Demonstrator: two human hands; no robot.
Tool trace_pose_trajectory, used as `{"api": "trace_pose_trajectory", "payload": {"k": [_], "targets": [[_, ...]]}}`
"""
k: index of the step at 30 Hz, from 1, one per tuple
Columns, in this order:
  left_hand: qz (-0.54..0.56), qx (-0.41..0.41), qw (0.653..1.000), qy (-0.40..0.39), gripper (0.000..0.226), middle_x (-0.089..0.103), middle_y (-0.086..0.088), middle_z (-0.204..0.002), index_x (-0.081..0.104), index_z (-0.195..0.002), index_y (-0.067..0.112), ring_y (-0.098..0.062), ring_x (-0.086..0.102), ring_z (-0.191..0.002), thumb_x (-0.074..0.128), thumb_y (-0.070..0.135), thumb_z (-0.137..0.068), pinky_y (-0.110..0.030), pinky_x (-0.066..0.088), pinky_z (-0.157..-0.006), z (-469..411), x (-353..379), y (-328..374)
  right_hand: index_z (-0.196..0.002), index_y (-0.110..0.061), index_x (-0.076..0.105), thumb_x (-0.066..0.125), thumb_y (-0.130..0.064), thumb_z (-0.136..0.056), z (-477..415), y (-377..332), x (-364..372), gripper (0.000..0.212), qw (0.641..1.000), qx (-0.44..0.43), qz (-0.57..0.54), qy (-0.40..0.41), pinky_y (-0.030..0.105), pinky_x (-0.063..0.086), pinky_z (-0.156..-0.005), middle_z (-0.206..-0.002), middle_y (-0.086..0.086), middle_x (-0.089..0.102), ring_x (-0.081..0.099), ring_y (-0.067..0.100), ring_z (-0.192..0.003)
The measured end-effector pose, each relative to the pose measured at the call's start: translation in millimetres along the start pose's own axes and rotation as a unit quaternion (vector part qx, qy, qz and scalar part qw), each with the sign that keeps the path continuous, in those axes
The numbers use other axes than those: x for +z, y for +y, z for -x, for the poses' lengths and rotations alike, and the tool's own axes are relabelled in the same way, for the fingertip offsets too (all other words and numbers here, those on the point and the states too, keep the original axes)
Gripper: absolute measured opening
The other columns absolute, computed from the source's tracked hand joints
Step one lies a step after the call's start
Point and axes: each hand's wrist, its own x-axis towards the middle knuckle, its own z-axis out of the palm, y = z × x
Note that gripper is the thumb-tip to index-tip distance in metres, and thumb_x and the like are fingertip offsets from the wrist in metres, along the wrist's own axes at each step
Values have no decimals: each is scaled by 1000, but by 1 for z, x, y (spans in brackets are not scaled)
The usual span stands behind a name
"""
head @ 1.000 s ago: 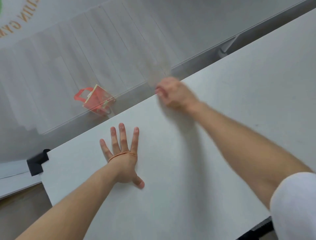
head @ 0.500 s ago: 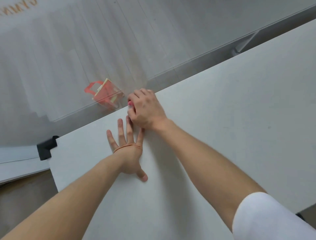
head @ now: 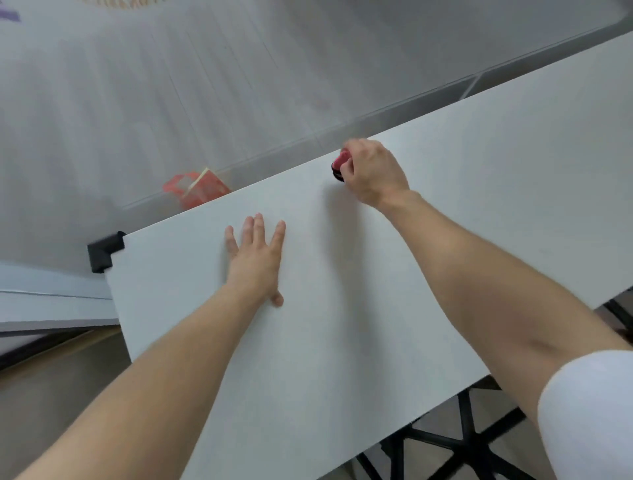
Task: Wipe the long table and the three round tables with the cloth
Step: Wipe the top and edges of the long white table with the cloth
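Right hand (head: 371,173) slid rightward, grip curled round bunched cloth (head: 342,161); left hand (head: 257,257) flat on long table (head: 479,205).

Your cloth (head: 341,163) reads pink-red and black; your long table (head: 445,212), plain white; its corner cap (head: 102,254), black; your sleeve (head: 589,411), white; the bag (head: 200,191), red.

No legible text or numbers, only faint orange marks (head: 132,2) at the top edge, too blurred to read
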Motion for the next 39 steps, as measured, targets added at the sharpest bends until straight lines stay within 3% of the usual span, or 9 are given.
{"api": "trace_pose_trajectory", "payload": {"k": [2,3,6,9,15,18,23,31,39], "targets": [[42,8,997,71,91,29,-13,-165,31,-156,21,-32,27,-157,84,33,-84,-49,26,-125,40,22,10,-99,-21,73,51,-20,-95,62,-20,5,22,997,-3,-32,-74,40,55,-89,-109,-1,74,64,25,-106],[57,12,995,84,68,40,-7,-155,42,-146,21,-29,39,-148,77,26,-88,-44,36,-115,62,36,14,-97,-24,73,52,-21,-95,98,-27,10,21,994,-4,-46,-97,39,56,-88,-107,-3,75,65,23,-105],[45,40,996,58,40,55,1,-135,52,-136,23,-25,56,-129,67,31,-100,-39,44,-99,134,68,19,-92,-31,71,51,-26,-92,215,-44,19,20,987,-19,-78,-140,39,58,-88,-102,-14,76,66,15,-101],[43,21,999,26,38,64,0,-129,55,-139,23,-26,63,-122,62,38,-105,-40,51,-96,201,78,18,-93,-31,72,50,-28,-94,313,-47,14,22,984,-10,-91,-151,37,59,-88,-101,-19,76,66,7,-95],[47,-24,994,97,41,69,0,-128,56,-142,23,-26,68,-117,62,40,-105,-41,56,-90,324,82,57,-98,-31,75,53,-30,-99,437,-47,-43,22,993,-39,-87,-66,31,60,-82,-99,-20,76,68,3,-92],[61,-2,989,132,41,69,2,-127,56,-144,25,-25,67,-117,58,35,-105,-39,55,-89,380,85,103,-104,-30,74,52,-33,-99,492,-35,-87,22,996,-66,-49,-40,31,58,-83,-101,-16,75,66,8,-97],[-14,47,979,200,26,65,5,-111,60,-128,26,-22,64,-109,56,32,-103,-37,52,-88,432,80,167,-107,-26,72,38,-42,-95,552,13,-156,39,996,-81,34,-8,35,60,-82,-99,-10,73,66,14,-97],[-27,63,973,219,18,63,3,-109,60,-118,24,-23,63,-106,55,29,-102,-35,42,-78,436,62,268,-106,-28,72,55,-29,-99,571,113,-217,19,995,-86,43,18,27,55,-78,-100,-13,71,63,10,-98],[-1,87,956,280,28,68,2,-119,63,-131,25,-24,66,-108,61,35,-104,-38,53,-88,364,17,451,-104,-28,74,57,-31,-96,564,290,-260,19,998,-53,38,-5,33,59,-81,-102,-12,70,63,13,-100]]}}
